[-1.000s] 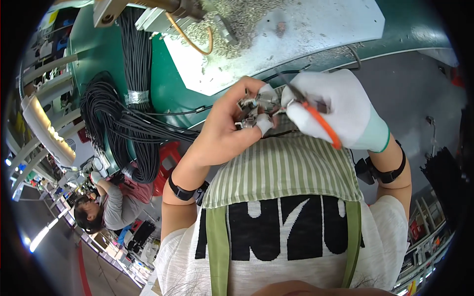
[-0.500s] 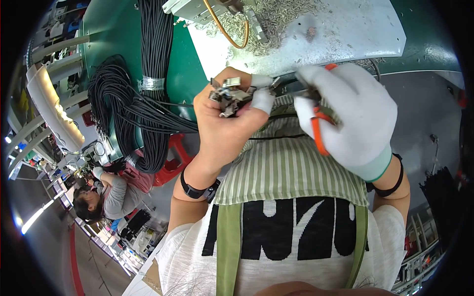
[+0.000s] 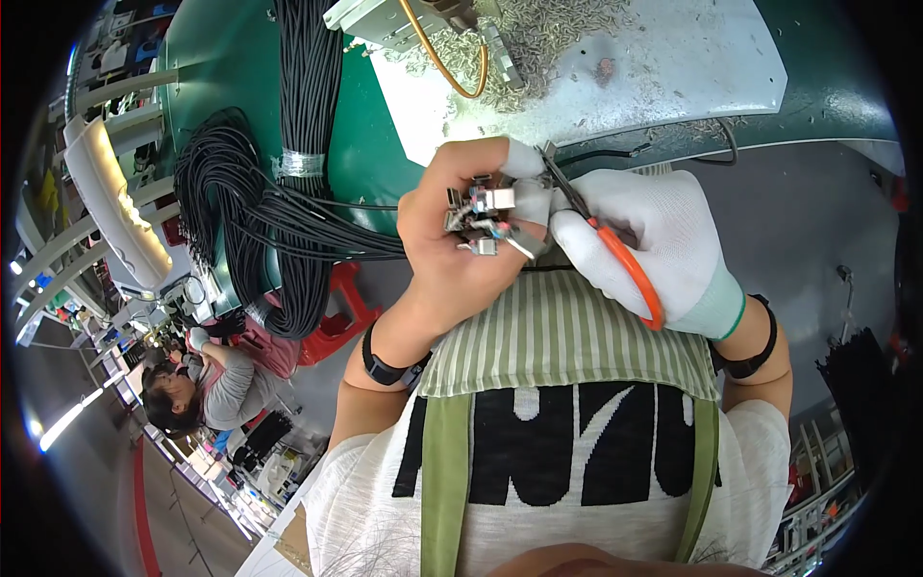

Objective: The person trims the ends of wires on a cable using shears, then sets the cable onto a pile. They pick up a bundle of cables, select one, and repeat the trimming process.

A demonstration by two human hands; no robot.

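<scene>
My left hand (image 3: 437, 260), bare except for white covers on the thumb and a finger, is closed around a bunch of black cables (image 3: 370, 247). Metal connectors (image 3: 495, 200) on the cable ends stick out of its fist, with bits of coloured wire among them. My right hand (image 3: 678, 245), in a white glove with a green cuff, grips orange-handled pliers (image 3: 630, 264). The tips of the pliers are at the left fingertips, and the two hands almost touch. What lies between the jaws is too small to make out.
More of the black cables lie in bundles (image 3: 306, 106) on the green table (image 3: 370, 115). A white board (image 3: 673, 77) carries many small metal pieces (image 3: 567, 38) beside a machine part with an orange tube (image 3: 423, 43). A red stool (image 3: 341, 313) and a seated person (image 3: 226, 385) are at the left.
The pliers have swung left and up to the left fingertips, their handle now slanting down to the right. My left hand has shifted slightly right and turned, so the connectors show more clearly.
</scene>
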